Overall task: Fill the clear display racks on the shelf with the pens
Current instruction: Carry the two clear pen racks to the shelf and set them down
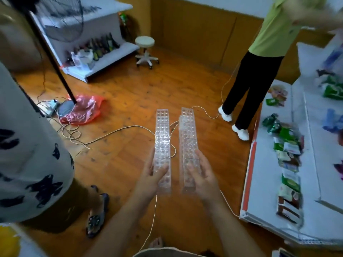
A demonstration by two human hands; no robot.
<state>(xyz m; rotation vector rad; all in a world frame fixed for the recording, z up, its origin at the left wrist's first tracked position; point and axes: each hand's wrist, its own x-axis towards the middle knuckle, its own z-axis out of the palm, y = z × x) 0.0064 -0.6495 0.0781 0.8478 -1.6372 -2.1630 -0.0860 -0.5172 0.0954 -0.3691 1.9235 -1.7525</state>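
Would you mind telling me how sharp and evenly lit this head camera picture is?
Head view: the two clear racks, left rack and right rack, are fairly sharp in the left hand and right hand; the snack packets on the white shelf are motion-smeared; edges bow from wide-angle distortion; corners darken.

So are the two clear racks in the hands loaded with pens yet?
Empty. Left rack and right rack show only bare round holes; no pens visible.

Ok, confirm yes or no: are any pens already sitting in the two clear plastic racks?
No, the left hand and right hand each hold a clear plastic rack with empty holes.
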